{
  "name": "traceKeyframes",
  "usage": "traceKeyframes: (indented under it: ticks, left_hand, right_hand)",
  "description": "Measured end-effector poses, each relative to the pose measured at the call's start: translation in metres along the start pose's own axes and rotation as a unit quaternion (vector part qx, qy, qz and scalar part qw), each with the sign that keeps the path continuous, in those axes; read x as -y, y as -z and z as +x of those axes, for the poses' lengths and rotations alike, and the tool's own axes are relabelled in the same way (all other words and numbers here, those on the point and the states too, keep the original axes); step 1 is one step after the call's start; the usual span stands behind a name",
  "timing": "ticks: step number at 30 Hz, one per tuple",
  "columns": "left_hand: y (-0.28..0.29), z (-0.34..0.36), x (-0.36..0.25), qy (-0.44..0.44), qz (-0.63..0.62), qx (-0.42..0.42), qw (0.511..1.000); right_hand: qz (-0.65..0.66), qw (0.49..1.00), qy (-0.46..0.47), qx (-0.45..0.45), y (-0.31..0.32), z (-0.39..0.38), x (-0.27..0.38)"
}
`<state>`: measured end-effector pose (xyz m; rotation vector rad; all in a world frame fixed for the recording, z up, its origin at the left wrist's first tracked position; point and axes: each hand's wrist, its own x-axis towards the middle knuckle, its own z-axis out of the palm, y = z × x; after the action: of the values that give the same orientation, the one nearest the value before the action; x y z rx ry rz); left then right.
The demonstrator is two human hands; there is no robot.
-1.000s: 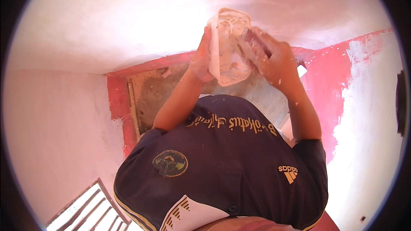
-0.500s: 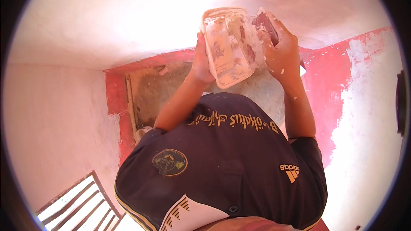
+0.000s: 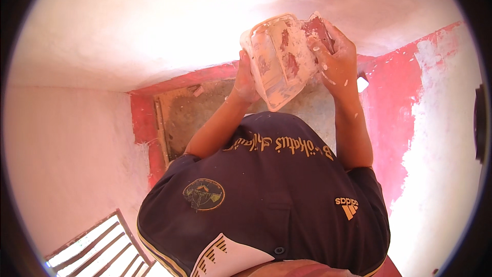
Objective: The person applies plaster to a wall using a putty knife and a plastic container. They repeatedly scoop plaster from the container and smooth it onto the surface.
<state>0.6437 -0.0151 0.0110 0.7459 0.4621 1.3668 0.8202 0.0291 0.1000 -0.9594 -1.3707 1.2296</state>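
A see-through plastic tub [image 3: 266, 66], its walls smeared with whitish paste, is raised in front of my chest with its far side leaning. My left hand [image 3: 246, 79] grips it along the left side, thumb up against the wall. On the other side my right hand [image 3: 338, 59], spotted with white paste, is closed around a flat reddish-brown tool [image 3: 319, 33] coated in the same paste. That tool is at the tub's right rim and seems to touch it; its exact kind cannot be made out.
Beyond my hands is a bright whitish surface [image 3: 128, 36]. A red band [image 3: 389, 92] borders a pale, patchily coated wall [image 3: 435, 138] at right. A barred window [image 3: 100, 249] is at lower left. A brownish floor area [image 3: 195, 113] lies behind my arms.
The tub has tipped and dropped slightly, showing more of its smeared inner side. My right hand and the tool stay by its rim. The background has shifted a little.
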Motion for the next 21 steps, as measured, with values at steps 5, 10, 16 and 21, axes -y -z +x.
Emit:
traceKeyframes:
  ticks: [5, 10, 16, 21]
  left_hand:
    - [-0.003, -0.002, 0.002, -0.003, -0.009, 0.014, 1.0]
    - [-0.008, -0.004, 0.005, -0.005, -0.061, 0.01, 0.998]
    - [-0.013, -0.007, 0.005, -0.006, -0.084, 0.016, 0.996]
    - [-0.014, -0.008, 0.004, 0.005, -0.045, 0.009, 0.999]
  right_hand:
    - [-0.014, 0.999, 0.021, -0.035, -0.002, -0.001, -0.011]
    - [-0.037, 0.999, -0.008, 0.036, 0.003, -0.005, -0.01]
    - [-0.003, 0.999, -0.013, -0.053, 0.005, -0.007, -0.002]
    - [0.006, 1.0, -0.009, 0.014, -0.007, -0.022, -0.004]
